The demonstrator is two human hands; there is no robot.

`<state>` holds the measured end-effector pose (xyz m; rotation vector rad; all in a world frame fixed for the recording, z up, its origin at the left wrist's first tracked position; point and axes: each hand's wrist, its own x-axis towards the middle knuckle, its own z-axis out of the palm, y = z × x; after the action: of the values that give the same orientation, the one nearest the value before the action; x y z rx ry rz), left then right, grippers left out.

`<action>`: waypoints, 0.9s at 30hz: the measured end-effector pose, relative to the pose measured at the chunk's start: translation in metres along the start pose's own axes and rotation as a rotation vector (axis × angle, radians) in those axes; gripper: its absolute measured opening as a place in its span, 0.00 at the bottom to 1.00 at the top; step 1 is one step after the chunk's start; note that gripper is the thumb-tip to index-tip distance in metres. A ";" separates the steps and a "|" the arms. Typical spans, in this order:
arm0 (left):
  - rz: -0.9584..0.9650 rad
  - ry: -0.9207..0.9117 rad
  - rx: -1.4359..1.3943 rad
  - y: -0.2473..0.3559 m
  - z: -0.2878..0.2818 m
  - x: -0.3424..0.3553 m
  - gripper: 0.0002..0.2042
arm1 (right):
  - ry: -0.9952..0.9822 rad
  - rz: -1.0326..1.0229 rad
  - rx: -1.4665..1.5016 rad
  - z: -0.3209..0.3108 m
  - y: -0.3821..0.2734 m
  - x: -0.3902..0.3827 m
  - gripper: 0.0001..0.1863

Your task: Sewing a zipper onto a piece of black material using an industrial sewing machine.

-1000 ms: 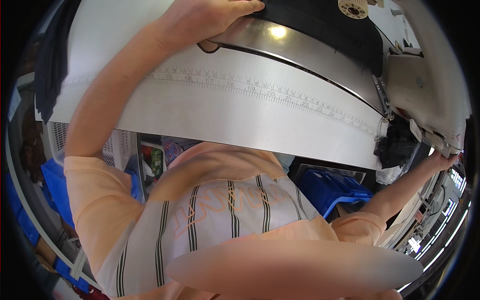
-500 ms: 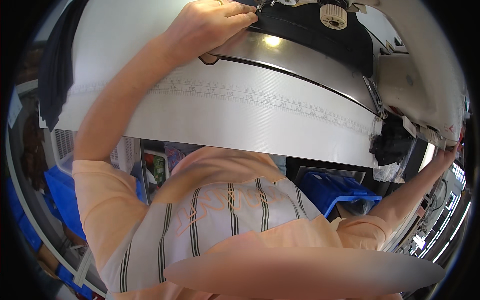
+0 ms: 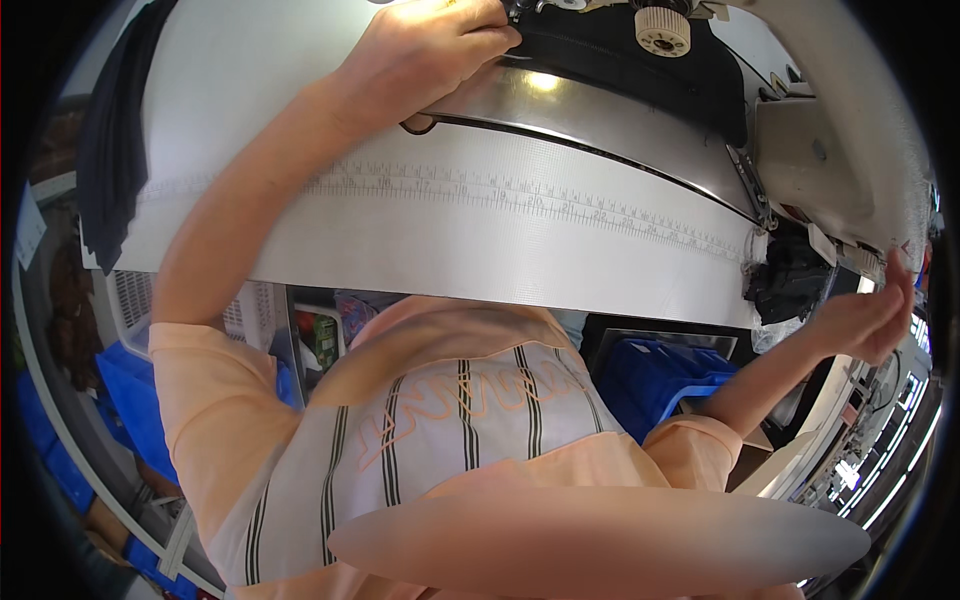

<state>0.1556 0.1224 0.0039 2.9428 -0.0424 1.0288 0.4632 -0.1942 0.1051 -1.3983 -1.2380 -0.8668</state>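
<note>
My left hand (image 3: 425, 50) is at the sewing machine's presser foot (image 3: 518, 10), at the top of the view. Its thumb and fingers are pinched together beside the foot; what is between them is hidden. Black fabric (image 3: 610, 55) lies under the machine head, to the right of those fingers. My right hand (image 3: 868, 318) is raised at the far right, close to the end of the white sewing machine (image 3: 850, 130). Its fingers are loosely bent and apart, and I see nothing in them. A cream numbered dial (image 3: 662, 30) sits on the machine head.
A white table (image 3: 500, 240) with a printed ruler scale spans the front. Dark cloth strips (image 3: 115, 150) hang over its left end. A black bundle (image 3: 790, 275) sits at the right edge. Below are a blue bin (image 3: 660, 380) and a white basket (image 3: 135, 300).
My right hand has come away from the machine's right end and moved left, its fingers now visible. My left hand stays by the presser foot, its fingers drawn in more tightly.
</note>
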 end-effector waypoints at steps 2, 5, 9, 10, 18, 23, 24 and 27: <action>0.020 0.110 -0.021 -0.002 0.004 -0.001 0.12 | -0.180 0.080 0.062 0.042 -0.040 -0.037 0.10; 0.022 0.106 -0.061 -0.005 0.011 -0.005 0.13 | -0.558 0.061 0.119 0.091 -0.069 -0.053 0.11; -0.002 0.086 -0.103 -0.007 0.013 -0.011 0.13 | -0.749 -0.056 0.144 0.143 -0.087 -0.057 0.16; -0.023 0.084 -0.125 -0.007 0.014 -0.011 0.14 | -0.734 -0.035 0.139 0.153 -0.089 -0.060 0.16; -0.093 0.043 -0.137 -0.001 0.012 -0.018 0.16 | -0.847 -0.149 0.096 0.210 -0.093 -0.085 0.14; -0.129 0.048 -0.170 -0.001 0.013 -0.018 0.16 | -0.748 -0.286 0.094 0.219 -0.093 -0.095 0.13; -0.122 0.065 -0.169 -0.001 0.013 -0.018 0.16 | -0.742 -0.284 0.097 0.218 -0.092 -0.096 0.13; -0.113 0.073 -0.171 0.000 0.012 -0.016 0.15 | -0.743 -0.301 0.083 0.218 -0.089 -0.098 0.14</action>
<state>0.1504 0.1221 -0.0152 2.7194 0.0350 1.0595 0.3318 -0.0104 -0.0128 -1.5441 -2.0608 -0.4773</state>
